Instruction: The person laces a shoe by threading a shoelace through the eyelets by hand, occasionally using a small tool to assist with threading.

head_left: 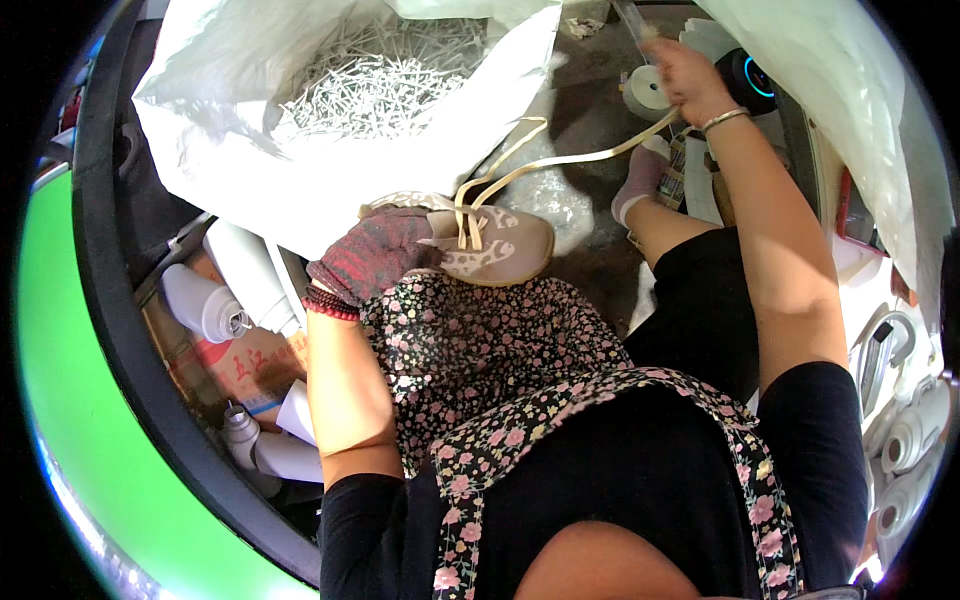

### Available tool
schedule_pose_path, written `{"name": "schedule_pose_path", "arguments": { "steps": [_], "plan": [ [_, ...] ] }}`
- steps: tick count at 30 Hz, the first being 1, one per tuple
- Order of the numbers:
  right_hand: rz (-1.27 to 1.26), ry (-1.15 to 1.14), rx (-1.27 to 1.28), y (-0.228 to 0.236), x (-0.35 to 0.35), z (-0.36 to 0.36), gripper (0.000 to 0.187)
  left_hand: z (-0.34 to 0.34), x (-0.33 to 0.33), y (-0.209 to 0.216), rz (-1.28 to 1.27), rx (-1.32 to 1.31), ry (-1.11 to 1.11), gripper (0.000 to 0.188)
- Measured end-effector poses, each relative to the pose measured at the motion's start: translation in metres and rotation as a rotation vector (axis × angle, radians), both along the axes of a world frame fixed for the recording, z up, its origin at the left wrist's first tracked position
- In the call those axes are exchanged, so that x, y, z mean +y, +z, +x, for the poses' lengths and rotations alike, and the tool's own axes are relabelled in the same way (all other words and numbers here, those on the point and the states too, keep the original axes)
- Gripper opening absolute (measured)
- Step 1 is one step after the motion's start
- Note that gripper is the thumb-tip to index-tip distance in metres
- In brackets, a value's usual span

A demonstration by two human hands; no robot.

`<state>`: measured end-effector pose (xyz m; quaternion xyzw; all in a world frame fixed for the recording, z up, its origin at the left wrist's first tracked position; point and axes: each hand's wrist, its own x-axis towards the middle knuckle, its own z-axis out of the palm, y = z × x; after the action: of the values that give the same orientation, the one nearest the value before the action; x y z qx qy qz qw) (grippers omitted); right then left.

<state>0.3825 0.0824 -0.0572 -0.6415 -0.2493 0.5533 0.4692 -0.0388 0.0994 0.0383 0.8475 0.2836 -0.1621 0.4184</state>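
Note:
My left hand (pixel 375 250), in a red and grey knit glove, is closed around the heel end of a beige-pink patterned shoe (pixel 510 245) above my lap. The glove hides the back of the shoe, whose toe points right. Cream shoelaces (pixel 590 157) come out of its eyelets; one runs taut to the upper right. There my bare right hand (pixel 688 82), with a bracelet at the wrist, has its fingers closed at the lace's far end. A thin blurred strip shows just beyond those fingers; what it is I cannot make out.
Ahead stands a large white bag (pixel 210 110) full of small white plastic pieces (pixel 385 95). White cylindrical parts (pixel 200 300) lie on a cardboard box (pixel 250 365) at left. A white spool (pixel 648 95) and a black round device (pixel 750 75) stand near my right hand. My socked foot (pixel 642 180) is below.

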Motion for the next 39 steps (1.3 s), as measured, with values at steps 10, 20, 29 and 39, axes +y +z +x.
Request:
{"name": "schedule_pose_path", "arguments": {
  "steps": [10,20,29,39],
  "plan": [
    [0.173,1.011,0.001,0.083,-0.023,-0.139,0.021,0.018,0.002,0.019,-0.023,-0.114,0.115,0.037],
    [0.095,1.060,0.032,0.090,-0.028,-0.145,0.025,0.040,-0.004,0.044,-0.144,-0.091,0.156,0.041],
    [0.490,1.021,-0.157,0.097,-0.028,-0.142,0.018,0.040,-0.003,0.054,-0.129,-0.016,0.234,0.047],
    [0.380,1.110,0.006,0.105,-0.030,-0.145,0.016,0.045,-0.011,0.065,-0.565,-0.353,0.587,0.051]
  ]
}}
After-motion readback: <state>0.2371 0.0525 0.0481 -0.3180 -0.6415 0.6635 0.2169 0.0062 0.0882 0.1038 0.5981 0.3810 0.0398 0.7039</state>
